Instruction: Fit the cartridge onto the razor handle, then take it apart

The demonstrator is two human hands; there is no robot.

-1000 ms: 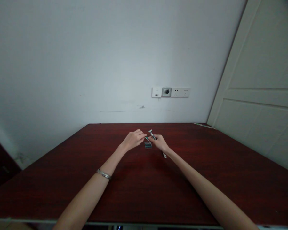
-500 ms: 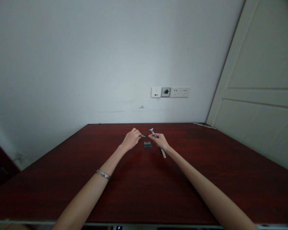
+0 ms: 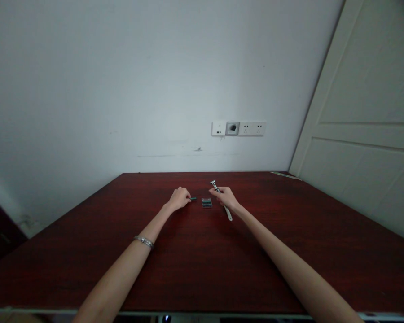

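- Leftward and closer to the body since the earlier frame, the bare left hand (image 3: 179, 198) carries a small flat green strip (image 3: 193, 198) away from the right hand.
- At far left, the dark red wood-grain tabletop (image 3: 175, 273) runs up to its slanting side edge, leaving a broad stretch beside the left arm.
- A silvery bracelet (image 3: 144, 242) circles the left forearm, which the bottom border cuts off.
- Thumb and fingers of the left hand pinch the strip's end; they hide part of it, and whether it touches the tabletop is hard to tell.
- Between the hands sits a small clear rectangular case (image 3: 206, 202); its dark contents are too small to make out.
- The right hand (image 3: 225, 197) pinches a T-headed, silver-and-white long-handled tool (image 3: 228, 212), covering its middle.
- Farther right, tabletop stretches toward a pale panelled door (image 3: 363, 148), cropped by the border.
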